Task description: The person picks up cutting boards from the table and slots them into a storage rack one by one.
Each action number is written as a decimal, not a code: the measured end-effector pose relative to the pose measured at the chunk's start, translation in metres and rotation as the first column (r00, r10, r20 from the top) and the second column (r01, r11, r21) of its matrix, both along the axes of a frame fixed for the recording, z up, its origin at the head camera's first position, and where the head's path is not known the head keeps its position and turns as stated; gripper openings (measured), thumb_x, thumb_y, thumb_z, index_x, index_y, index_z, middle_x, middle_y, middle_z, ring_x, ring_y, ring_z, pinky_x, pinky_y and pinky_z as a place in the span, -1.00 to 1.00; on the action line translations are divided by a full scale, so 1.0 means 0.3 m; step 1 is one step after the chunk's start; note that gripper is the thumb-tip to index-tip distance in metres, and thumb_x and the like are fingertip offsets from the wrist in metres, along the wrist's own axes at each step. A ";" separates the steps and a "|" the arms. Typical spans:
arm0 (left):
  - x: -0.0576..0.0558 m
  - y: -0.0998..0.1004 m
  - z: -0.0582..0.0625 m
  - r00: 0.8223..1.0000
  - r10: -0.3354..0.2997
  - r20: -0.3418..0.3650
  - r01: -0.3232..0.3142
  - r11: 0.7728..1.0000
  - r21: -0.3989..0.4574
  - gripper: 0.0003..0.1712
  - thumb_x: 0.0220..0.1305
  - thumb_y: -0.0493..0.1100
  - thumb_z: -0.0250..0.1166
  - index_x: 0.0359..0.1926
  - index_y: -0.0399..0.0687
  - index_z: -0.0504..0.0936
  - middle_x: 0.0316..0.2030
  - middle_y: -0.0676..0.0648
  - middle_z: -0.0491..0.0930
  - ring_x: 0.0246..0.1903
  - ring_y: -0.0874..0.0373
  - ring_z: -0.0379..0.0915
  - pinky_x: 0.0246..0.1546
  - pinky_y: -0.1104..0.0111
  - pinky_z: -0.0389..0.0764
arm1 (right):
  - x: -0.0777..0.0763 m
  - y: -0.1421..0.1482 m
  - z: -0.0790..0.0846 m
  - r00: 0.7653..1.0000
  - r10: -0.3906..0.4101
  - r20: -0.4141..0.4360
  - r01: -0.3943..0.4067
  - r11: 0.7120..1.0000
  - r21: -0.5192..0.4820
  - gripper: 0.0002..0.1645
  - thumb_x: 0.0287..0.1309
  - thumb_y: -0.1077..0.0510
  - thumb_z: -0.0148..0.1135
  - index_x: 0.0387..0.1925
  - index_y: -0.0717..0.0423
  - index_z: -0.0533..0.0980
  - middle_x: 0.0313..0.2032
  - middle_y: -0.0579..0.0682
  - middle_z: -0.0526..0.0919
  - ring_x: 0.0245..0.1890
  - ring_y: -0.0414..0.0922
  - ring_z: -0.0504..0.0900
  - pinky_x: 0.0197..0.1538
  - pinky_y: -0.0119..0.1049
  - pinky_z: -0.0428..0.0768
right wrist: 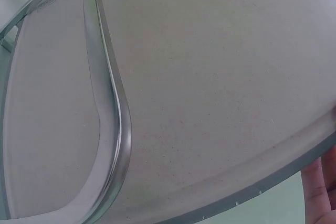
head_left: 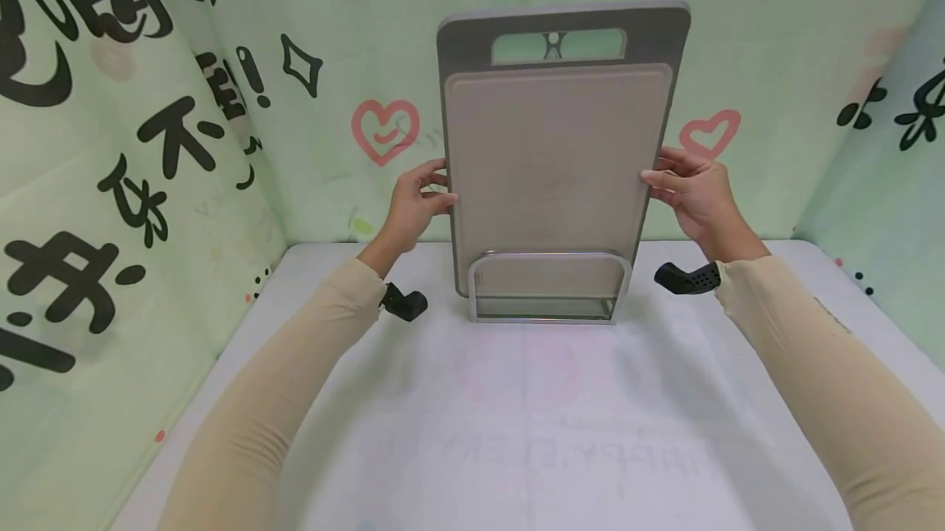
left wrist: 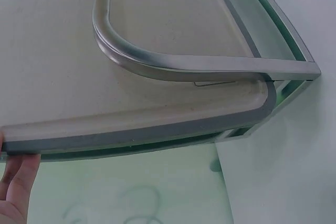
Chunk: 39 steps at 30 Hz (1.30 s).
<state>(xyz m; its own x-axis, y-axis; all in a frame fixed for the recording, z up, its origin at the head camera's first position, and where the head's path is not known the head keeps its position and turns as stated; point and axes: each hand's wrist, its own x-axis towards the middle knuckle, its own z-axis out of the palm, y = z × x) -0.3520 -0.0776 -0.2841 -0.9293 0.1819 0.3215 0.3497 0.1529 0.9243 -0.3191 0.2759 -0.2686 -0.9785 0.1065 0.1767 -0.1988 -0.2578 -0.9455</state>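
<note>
A beige cutting board (head_left: 557, 145) with a grey rim and a slotted grey handle end stands upright, leaning slightly back, in a shiny metal rack (head_left: 542, 321). My left hand (head_left: 413, 207) pinches the board's left edge, thumb in front and fingers behind. On the opposite edge, my right hand (head_left: 697, 194) grips in the same way, a little higher. The left wrist view has the board's lower corner (left wrist: 252, 98) inside the rack's curved bar (left wrist: 173, 67), with fingertips under the edge. In the right wrist view the board's face (right wrist: 210, 87) fills most of the frame.
The rack stands toward the back of a white table (head_left: 517, 424). Green printed curtains (head_left: 325, 6) hang behind and at both sides, close behind the board. A black wrist camera (head_left: 404, 302) is below the left hand, another (head_left: 687, 278) below the right.
</note>
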 end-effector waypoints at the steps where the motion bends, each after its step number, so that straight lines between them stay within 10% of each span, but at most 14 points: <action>1: 0.000 -0.001 -0.002 1.000 -0.001 0.003 0.001 1.000 0.001 -0.45 0.18 -0.42 0.23 0.22 -0.16 0.44 -0.29 -0.01 0.50 -0.44 0.36 0.55 -0.25 0.37 0.66 | -0.001 0.000 -0.001 1.000 0.002 0.001 -0.002 1.000 0.000 -0.69 -0.11 0.28 0.42 -0.23 -0.03 0.70 -0.43 -0.13 0.64 -0.41 -0.25 0.63 -0.30 -0.50 0.62; 28: -0.036 0.009 -0.051 0.999 0.014 0.038 -0.015 0.999 0.038 -0.46 0.22 -0.35 0.22 0.25 -0.13 0.42 -0.19 -0.12 0.53 -0.31 0.28 0.55 -0.03 0.24 0.61 | -0.019 0.001 -0.022 1.000 0.019 -0.001 -0.019 0.999 0.033 -0.65 -0.06 0.22 0.40 -0.15 -0.07 0.65 -0.35 -0.16 0.60 -0.33 -0.27 0.59 -0.24 -0.53 0.59; 39: -0.020 0.007 -0.093 0.969 0.137 -0.205 -0.171 0.972 -0.161 -0.54 0.25 -0.20 0.25 0.17 -0.16 0.48 -0.10 -0.26 0.60 -0.08 -0.06 0.57 0.02 0.21 0.57 | -0.017 -0.005 -0.049 0.999 -0.037 -0.002 0.037 0.995 0.091 -0.66 -0.07 0.10 0.41 -0.16 -0.06 0.60 -0.34 -0.20 0.61 -0.28 -0.30 0.58 -0.24 -0.55 0.59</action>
